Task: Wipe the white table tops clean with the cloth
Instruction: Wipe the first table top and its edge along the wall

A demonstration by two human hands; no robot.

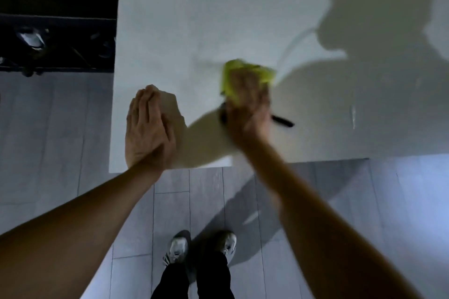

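Head view: a person wipes a white table top (218, 19) with a yellow-green cloth (245, 71), which lies on the table's near half. To do this well, in my judgement, even pressure and overlapping strokes out to each edge serve best. Blurred, the right hand (245, 102) presses on the cloth; whether its fingers curl round it cannot be told. At the table's near-left corner, the left hand (148, 124) rests flat, its fingers straight, holding nothing. A black marker (283, 121) lies beside the right wrist.
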